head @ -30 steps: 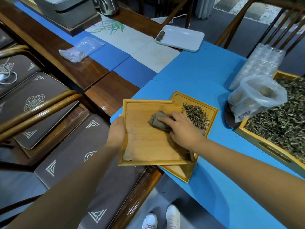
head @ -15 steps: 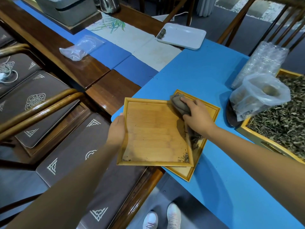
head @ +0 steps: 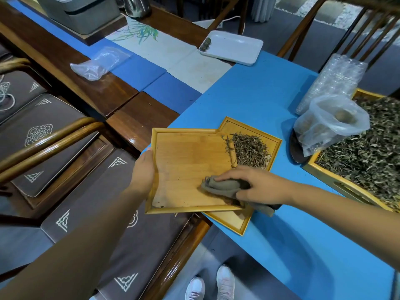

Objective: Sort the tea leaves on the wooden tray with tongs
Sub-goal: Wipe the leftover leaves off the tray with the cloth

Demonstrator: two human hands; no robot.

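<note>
My left hand (head: 144,169) grips the left edge of a light wooden tray (head: 186,161), held tilted over a second wooden tray (head: 275,141) that lies on the blue table. My right hand (head: 257,185) presses a grey-brown cloth (head: 220,186) onto the lower right of the held tray, fingers and thumb curled round the cloth. A small heap of dry tea leaves (head: 251,150) lies in the lower tray, just beyond the held tray's right rim. A few leaves cling along that rim. No tongs are in view.
A big yellow tray of loose tea leaves (head: 368,156) stands at the right, a clear plastic bag (head: 331,122) resting on its edge by stacked plastic cups (head: 333,81). A white tray (head: 233,47) sits further back. Wooden chairs with brown cushions (head: 65,148) stand left.
My right hand has drawn the cloth from the held tray's top right corner down to its lower right. The tea-leaf heap in the lower tray is uncovered again. My left hand keeps its grip.
</note>
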